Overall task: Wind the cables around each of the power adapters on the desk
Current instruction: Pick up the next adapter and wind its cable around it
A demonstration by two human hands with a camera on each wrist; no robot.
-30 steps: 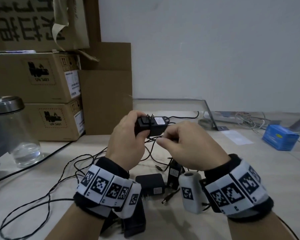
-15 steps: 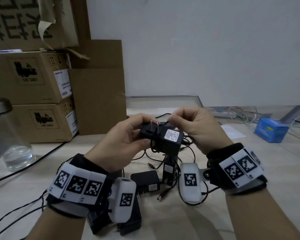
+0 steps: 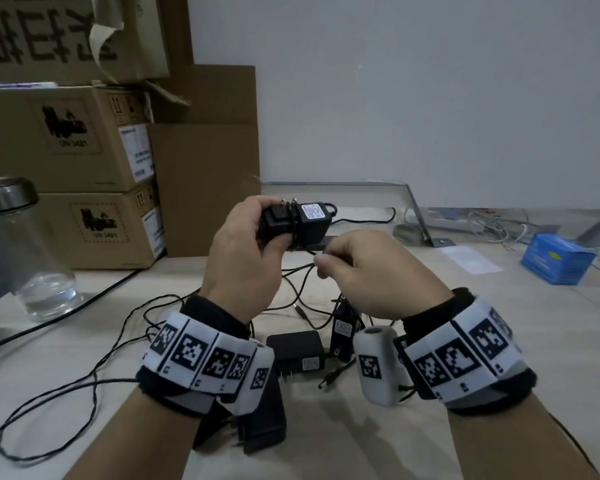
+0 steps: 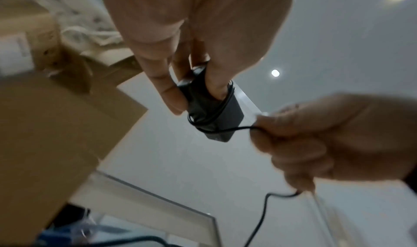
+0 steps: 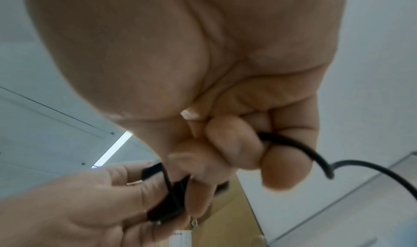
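My left hand [image 3: 257, 237] grips a black power adapter [image 3: 309, 223] above the desk, prongs up and label toward me. Its thin black cable [image 4: 210, 124] is looped a few times round the adapter's middle [image 4: 214, 111]. My right hand [image 3: 343, 258] pinches the free run of that cable [image 5: 293, 143] just below and right of the adapter. Two more black adapters [image 3: 297, 351] [image 3: 343, 327] lie on the desk between my wrists, and another [image 3: 260, 420] lies partly hidden under my left wrist. Loose cable [image 3: 84, 382] trails over the desk at left.
Stacked cardboard boxes [image 3: 84, 168] stand at the back left. A glass jar with a metal lid [image 3: 18, 251] is at the far left. A blue box [image 3: 558, 258] and a tangle of wires sit at the right. A clear acrylic stand [image 3: 361, 195] is behind my hands.
My right hand has come down from over the adapter to below and right of it, drawing the cable round. My left hand has lifted the adapter and turned it prongs up.
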